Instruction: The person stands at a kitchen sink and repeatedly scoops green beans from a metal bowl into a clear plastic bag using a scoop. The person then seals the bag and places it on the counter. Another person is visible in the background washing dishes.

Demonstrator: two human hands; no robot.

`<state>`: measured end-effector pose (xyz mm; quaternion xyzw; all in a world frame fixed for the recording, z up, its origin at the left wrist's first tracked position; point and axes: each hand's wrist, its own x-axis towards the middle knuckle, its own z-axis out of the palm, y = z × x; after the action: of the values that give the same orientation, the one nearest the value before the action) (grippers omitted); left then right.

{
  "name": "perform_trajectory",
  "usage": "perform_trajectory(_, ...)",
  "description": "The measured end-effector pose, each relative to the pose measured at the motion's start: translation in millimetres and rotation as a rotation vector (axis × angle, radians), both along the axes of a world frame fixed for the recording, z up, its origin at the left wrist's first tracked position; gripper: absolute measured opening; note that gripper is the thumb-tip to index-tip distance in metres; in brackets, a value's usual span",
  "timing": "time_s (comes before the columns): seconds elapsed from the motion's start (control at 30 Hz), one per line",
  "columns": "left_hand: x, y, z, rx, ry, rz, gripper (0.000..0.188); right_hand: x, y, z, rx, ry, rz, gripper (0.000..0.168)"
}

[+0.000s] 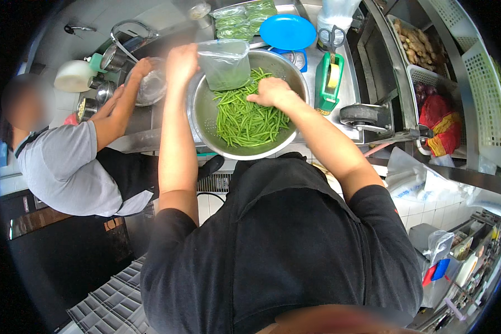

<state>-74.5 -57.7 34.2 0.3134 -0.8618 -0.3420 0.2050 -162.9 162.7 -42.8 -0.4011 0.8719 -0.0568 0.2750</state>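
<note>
A large perforated stainless steel colander (302, 96) stands before me, holding a heap of cut green beans (252, 125). My left hand (183, 62) grips the rim of a clear plastic bag (225, 64) at its upper left corner. The bag hangs over the far left of the colander, its bottom edge against the beans; green shows through its lower part. On the heap's upper right rests my right hand (273, 92), thumb towards the left. Its other fingertips are partly hidden, so whether they hold beans is unclear.
Filled bags of green beans (244, 18) lie behind the colander. A blue plate (288, 32) sits over a blue scale (302, 60). Scissors (332, 37) and a green tape dispenser (329, 83) stand to the right. At left, a co-worker (71, 158) reaches into a bowl (148, 85).
</note>
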Motion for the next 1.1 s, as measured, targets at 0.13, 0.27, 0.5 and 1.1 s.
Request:
perform_trajectory(0.13,-7,9,3,0.070,-0.005,0.036,0.042,16,-26,-25,-0.031,0.208,0.049,0.070)
perform_trajectory(0.27,-2,3,-7,-0.086,-0.029,0.011,0.045,6,-34,-35,-0.067,0.145,0.055,0.042)
perform_trajectory(0.5,41,34,14,-0.308,-0.040,0.135,0.050,-20,-8,-12,0.051,0.065,0.109,0.031)
perform_trajectory(1.1,32,93,-88,0.242,-0.287,-0.329,0.051,-47,32,-40,-0.709,-0.446,-0.192,0.035)
